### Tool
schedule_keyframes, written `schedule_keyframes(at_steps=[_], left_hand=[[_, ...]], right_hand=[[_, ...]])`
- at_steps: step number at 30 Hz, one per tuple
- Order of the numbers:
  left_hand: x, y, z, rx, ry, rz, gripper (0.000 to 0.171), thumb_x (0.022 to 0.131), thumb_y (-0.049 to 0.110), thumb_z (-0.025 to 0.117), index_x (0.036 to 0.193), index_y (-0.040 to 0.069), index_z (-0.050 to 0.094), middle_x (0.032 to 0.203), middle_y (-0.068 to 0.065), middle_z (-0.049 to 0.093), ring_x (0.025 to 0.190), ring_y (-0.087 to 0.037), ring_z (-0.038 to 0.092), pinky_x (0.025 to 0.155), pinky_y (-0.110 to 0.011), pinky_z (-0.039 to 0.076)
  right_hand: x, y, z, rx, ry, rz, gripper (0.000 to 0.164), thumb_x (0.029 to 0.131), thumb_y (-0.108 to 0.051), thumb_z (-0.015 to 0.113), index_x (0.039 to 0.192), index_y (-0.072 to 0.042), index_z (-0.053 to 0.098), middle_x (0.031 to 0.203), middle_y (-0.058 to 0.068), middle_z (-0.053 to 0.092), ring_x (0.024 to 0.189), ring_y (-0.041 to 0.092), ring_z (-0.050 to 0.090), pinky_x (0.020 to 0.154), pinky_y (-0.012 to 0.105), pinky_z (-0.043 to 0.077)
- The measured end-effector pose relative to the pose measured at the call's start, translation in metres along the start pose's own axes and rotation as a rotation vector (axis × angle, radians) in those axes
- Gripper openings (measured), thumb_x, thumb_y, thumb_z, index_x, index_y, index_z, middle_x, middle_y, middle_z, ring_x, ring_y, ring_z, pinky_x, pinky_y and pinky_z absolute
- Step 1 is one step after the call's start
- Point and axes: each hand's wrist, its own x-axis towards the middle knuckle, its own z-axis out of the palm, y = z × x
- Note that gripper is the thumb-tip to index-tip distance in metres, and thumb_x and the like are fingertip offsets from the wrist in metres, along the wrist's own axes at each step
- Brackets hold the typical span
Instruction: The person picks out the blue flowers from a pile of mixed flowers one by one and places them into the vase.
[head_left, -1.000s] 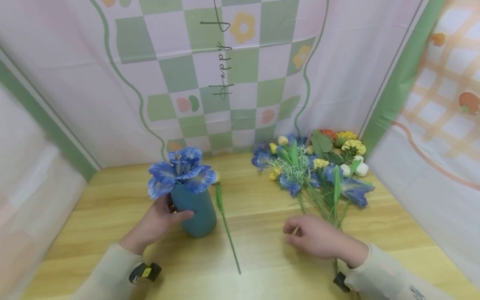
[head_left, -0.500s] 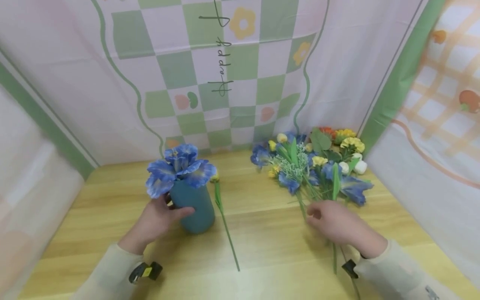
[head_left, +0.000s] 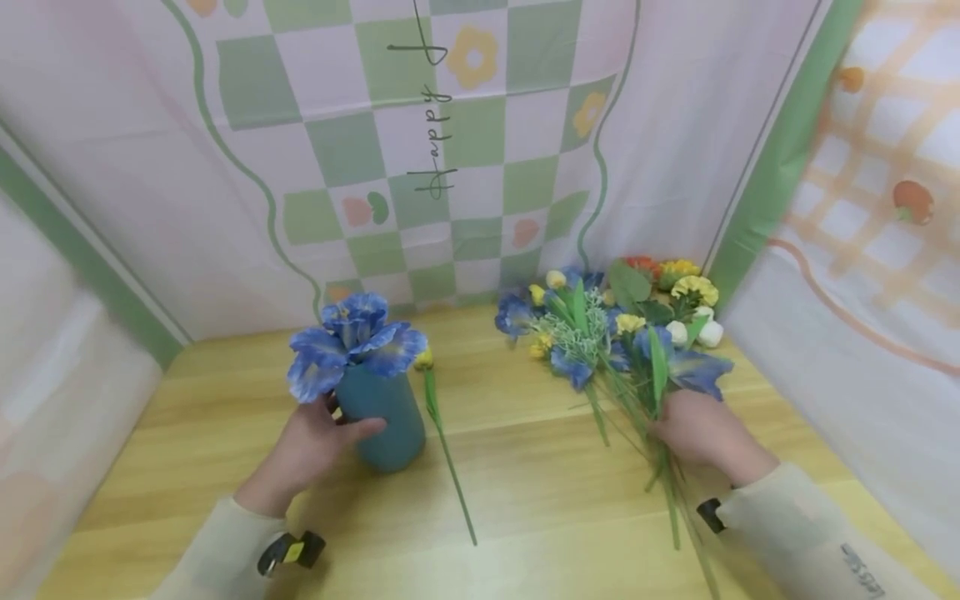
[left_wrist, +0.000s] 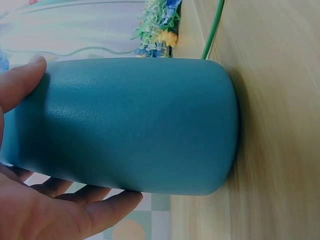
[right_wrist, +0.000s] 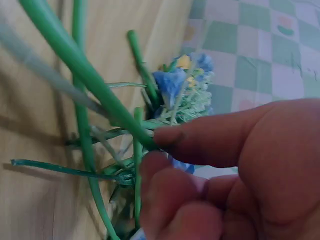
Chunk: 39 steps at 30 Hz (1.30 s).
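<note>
My left hand (head_left: 311,442) grips a teal vase (head_left: 380,421), thumb on the near side and fingers round the other. Large blue iris blooms (head_left: 352,342) sit in the vase's mouth. In the left wrist view the vase's base (left_wrist: 220,125) is at the tabletop. My right hand (head_left: 701,433) is at the stems of a flower pile on the right. Its thumb and forefinger pinch a thick green flower stem (right_wrist: 95,77) in the right wrist view; which bloom it bears cannot be told. Beside the vase lies a single yellow tulip (head_left: 450,458).
The pile holds blue irises (head_left: 697,371), white tulips (head_left: 708,333), yellow carnations (head_left: 693,290) and pale green sprigs (head_left: 588,333), stems crossing toward the front. A checkered cloth (head_left: 420,150) hangs behind the wooden table (head_left: 540,500), with cloth walls at both sides.
My right hand has moved right and slightly up, from left of the stems onto them, and now pinches one. The left hand keeps its grip on the vase.
</note>
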Motion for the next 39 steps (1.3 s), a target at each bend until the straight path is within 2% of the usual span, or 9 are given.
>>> schedule_keyframes(at_steps=[3, 9, 15, 19, 22, 25, 29, 34, 39], left_hand=[[0.001, 0.0, 0.0, 0.011, 0.001, -0.011, 0.102, 0.083, 0.02, 0.084, 0.158, 0.016, 0.014, 0.159, -0.013, 0.024, 0.141, -0.045, 0.028, 0.102, -0.061, 0.038], [0.002, -0.001, 0.0, 0.013, 0.005, -0.021, 0.103, 0.083, 0.021, 0.084, 0.158, 0.015, 0.015, 0.159, -0.013, 0.024, 0.141, -0.044, 0.028, 0.102, -0.06, 0.038], [0.003, -0.001, 0.002, 0.0, 0.008, 0.003, 0.102, 0.083, 0.019, 0.083, 0.158, 0.016, 0.014, 0.159, -0.015, 0.023, 0.141, -0.044, 0.028, 0.103, -0.061, 0.037], [0.003, 0.0, 0.003, 0.004, 0.012, 0.006, 0.103, 0.083, 0.019, 0.083, 0.158, 0.015, 0.013, 0.159, -0.017, 0.023, 0.141, -0.045, 0.027, 0.103, -0.061, 0.037], [0.002, -0.001, 0.003, 0.007, 0.012, 0.005, 0.103, 0.083, 0.019, 0.083, 0.158, 0.014, 0.013, 0.159, -0.017, 0.023, 0.141, -0.045, 0.027, 0.103, -0.062, 0.036], [0.002, -0.003, 0.002, 0.006, 0.015, 0.004, 0.104, 0.082, 0.019, 0.084, 0.158, 0.015, 0.013, 0.159, -0.016, 0.023, 0.141, -0.044, 0.027, 0.104, -0.061, 0.036], [0.001, -0.004, 0.002, 0.014, 0.014, -0.017, 0.106, 0.082, 0.023, 0.084, 0.159, 0.015, 0.011, 0.16, -0.016, 0.02, 0.142, -0.044, 0.026, 0.104, -0.061, 0.036], [-0.001, -0.004, 0.003, 0.027, 0.013, -0.036, 0.107, 0.083, 0.026, 0.083, 0.159, 0.013, 0.009, 0.161, -0.018, 0.017, 0.142, -0.046, 0.023, 0.105, -0.061, 0.034], [-0.002, -0.003, 0.003, 0.038, 0.021, -0.016, 0.106, 0.083, 0.024, 0.083, 0.159, 0.014, 0.01, 0.161, -0.017, 0.019, 0.142, -0.045, 0.024, 0.105, -0.06, 0.034]], right_hand=[[0.001, 0.006, -0.002, 0.121, 0.02, 0.032, 0.034, 0.097, -0.017, 0.056, 0.066, -0.013, 0.043, 0.054, -0.001, 0.044, 0.046, 0.018, 0.046, 0.048, 0.035, 0.042], [0.0, 0.006, -0.017, 0.285, 0.119, 0.1, 0.029, 0.104, -0.022, 0.047, 0.084, -0.003, 0.055, 0.061, 0.005, 0.055, 0.052, 0.023, 0.054, 0.049, 0.038, 0.046], [-0.005, 0.005, -0.038, 0.38, 0.32, 0.133, 0.036, 0.108, -0.03, 0.042, 0.103, 0.003, 0.056, 0.075, 0.011, 0.063, 0.062, 0.024, 0.06, 0.053, 0.036, 0.05], [-0.012, -0.001, -0.049, 0.412, 0.466, 0.145, 0.035, 0.106, -0.035, 0.047, 0.105, -0.001, 0.057, 0.082, 0.014, 0.066, 0.066, 0.021, 0.061, 0.051, 0.033, 0.05], [-0.015, -0.01, -0.056, 0.426, 0.523, 0.144, 0.036, 0.105, -0.039, 0.049, 0.105, -0.004, 0.059, 0.087, 0.015, 0.067, 0.068, 0.019, 0.064, 0.052, 0.033, 0.051], [-0.015, -0.024, -0.058, 0.464, 0.486, 0.101, 0.037, 0.105, -0.039, 0.049, 0.108, -0.003, 0.057, 0.092, 0.016, 0.067, 0.071, 0.02, 0.066, 0.055, 0.034, 0.055], [-0.007, -0.046, -0.045, 0.453, 0.323, 0.012, 0.035, 0.105, -0.036, 0.051, 0.111, -0.002, 0.058, 0.087, 0.012, 0.067, 0.071, 0.025, 0.065, 0.059, 0.036, 0.057], [0.009, -0.083, -0.001, 0.41, 0.133, -0.075, 0.018, 0.102, -0.023, 0.059, 0.102, -0.006, 0.063, 0.074, 0.002, 0.063, 0.064, 0.019, 0.062, 0.055, 0.034, 0.055], [0.019, -0.128, 0.043, 0.469, -0.007, -0.144, 0.008, 0.098, -0.014, 0.062, 0.092, -0.009, 0.062, 0.07, 0.002, 0.06, 0.058, 0.018, 0.06, 0.049, 0.032, 0.054]])
